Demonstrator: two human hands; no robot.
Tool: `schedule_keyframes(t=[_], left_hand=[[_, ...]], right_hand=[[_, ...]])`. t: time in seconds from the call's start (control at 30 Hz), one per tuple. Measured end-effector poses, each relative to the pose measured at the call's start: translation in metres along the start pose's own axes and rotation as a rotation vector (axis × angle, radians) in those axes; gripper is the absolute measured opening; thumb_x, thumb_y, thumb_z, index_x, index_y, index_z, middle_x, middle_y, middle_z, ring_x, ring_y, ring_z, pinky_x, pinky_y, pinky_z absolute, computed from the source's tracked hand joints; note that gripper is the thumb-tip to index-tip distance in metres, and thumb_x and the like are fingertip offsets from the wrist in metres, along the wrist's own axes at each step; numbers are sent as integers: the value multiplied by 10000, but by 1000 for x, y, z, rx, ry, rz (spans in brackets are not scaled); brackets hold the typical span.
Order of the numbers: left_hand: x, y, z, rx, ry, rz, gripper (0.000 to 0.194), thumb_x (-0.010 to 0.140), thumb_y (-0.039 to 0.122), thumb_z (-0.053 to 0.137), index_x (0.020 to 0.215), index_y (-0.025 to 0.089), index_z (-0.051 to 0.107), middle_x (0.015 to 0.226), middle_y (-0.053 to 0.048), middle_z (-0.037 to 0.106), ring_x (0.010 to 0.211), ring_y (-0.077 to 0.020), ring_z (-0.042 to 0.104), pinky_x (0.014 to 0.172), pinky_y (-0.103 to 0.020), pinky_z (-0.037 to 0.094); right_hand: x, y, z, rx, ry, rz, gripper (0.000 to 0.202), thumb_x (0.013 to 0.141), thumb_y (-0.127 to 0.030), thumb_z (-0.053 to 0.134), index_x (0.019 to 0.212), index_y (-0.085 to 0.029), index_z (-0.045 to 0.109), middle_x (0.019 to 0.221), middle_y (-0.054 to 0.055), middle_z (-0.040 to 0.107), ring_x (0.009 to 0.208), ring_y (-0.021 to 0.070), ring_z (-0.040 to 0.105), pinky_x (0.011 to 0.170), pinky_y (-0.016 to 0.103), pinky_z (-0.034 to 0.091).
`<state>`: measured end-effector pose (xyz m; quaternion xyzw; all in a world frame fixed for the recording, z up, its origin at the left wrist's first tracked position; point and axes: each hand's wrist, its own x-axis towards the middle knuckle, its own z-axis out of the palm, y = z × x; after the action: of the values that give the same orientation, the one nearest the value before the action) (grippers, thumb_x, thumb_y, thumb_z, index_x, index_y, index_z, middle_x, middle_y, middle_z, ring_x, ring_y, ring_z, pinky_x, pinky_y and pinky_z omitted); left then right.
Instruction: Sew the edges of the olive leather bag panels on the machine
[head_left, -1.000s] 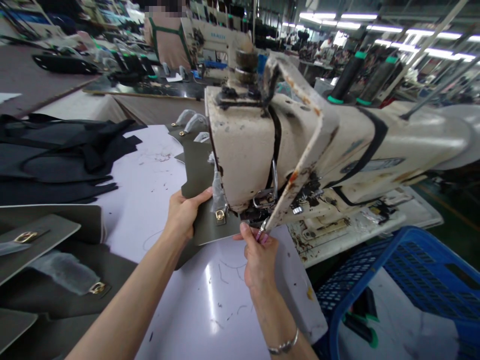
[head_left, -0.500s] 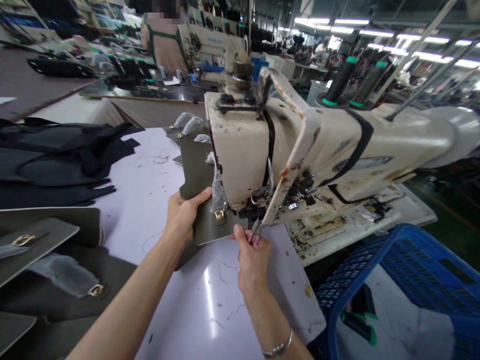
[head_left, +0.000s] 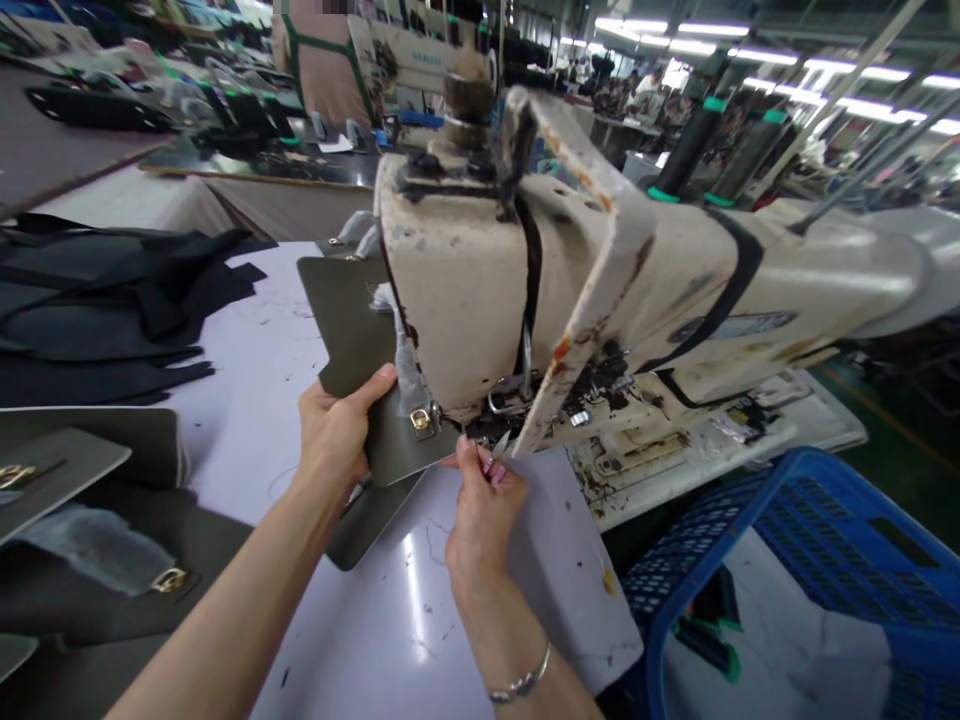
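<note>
In the middle of the frame my left hand (head_left: 337, 430) is grasping the olive panel (head_left: 352, 320) by its near left side, thumb pressed on the top face and fingers curled under; I take this to be so that I can steer the piece and keep it from slipping. The panel lies left of the sewing machine (head_left: 457, 270), its right edge running in under the machine's head, which seems to be why I hold it from the free side. My right hand (head_left: 484, 520), just right of centre, is closed round small scissors (head_left: 495, 468) with pink handles, blades pointing up towards the machine; carrying them in the palm probably leaves the thumb and forefinger free by the panel's near corner. Whether those fingertips actually pinch the edge, I cannot tell. The gold buckle (head_left: 420, 418) sits near that corner, and a strap in clear wrap (head_left: 409, 370) runs up from it, the wrap likely there against scratches. Another panel (head_left: 367, 535) juts out beneath, below my left hand. More panels (head_left: 75, 450) lie overlapping at lower left, within easy reach, I would say, and a blue basket (head_left: 795, 480) at lower right holds spools (head_left: 705, 645), perhaps to have thread close by.
</note>
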<state>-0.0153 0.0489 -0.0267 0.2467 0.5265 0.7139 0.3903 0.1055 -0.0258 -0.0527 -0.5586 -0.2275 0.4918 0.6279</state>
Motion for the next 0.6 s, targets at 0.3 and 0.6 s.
schedule_keyframes(t=[0.3,0.6], left_hand=[[-24,5,-5,-40,117,14,430,608,199,940,1011,168,792,1063,-27,801,827,-165,722,734,-235,612],[-58,4,-13,-48,267,-16,437,619,186,941,1021,233,775,1161,-7,782,1051,-222,732,878,-297,644]], right_hand=[[-1,5,0,-4,-18,-42,384,872,-387,738,578,-201,574,590,-19,531,618,147,477,603,273,404],[1,-5,-3,62,-11,-9,294,816,-314,756,584,-181,634,598,-19,535,636,140,468,619,268,415]])
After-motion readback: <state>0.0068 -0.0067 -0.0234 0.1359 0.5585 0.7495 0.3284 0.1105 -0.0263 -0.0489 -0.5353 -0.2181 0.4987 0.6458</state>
